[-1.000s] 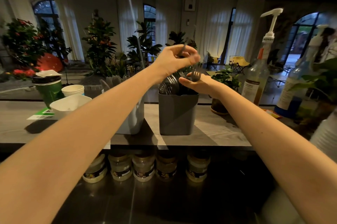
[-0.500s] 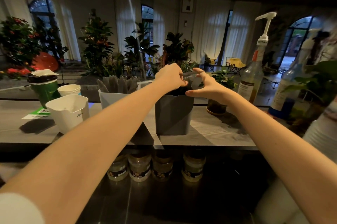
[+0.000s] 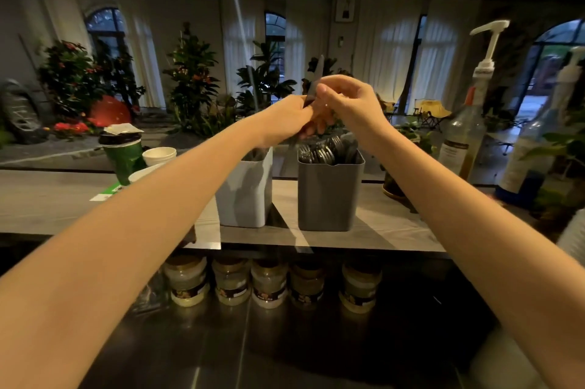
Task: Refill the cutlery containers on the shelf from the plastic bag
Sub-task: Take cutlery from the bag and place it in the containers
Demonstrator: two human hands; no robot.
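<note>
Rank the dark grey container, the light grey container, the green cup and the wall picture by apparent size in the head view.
1. dark grey container and light grey container: about alike; the left arm hides part of the light one, so unranked.
2. green cup
3. wall picture

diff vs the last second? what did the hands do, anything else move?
Half a second ago both hands were down at the rim of the dark grey container. Now the left hand and right hand are raised above it and together pinch a slim dark utensil, tip pointing up. Unchanged: both containers, dark and light grey container, on the shelf; cups, pump bottles, jars.
</note>
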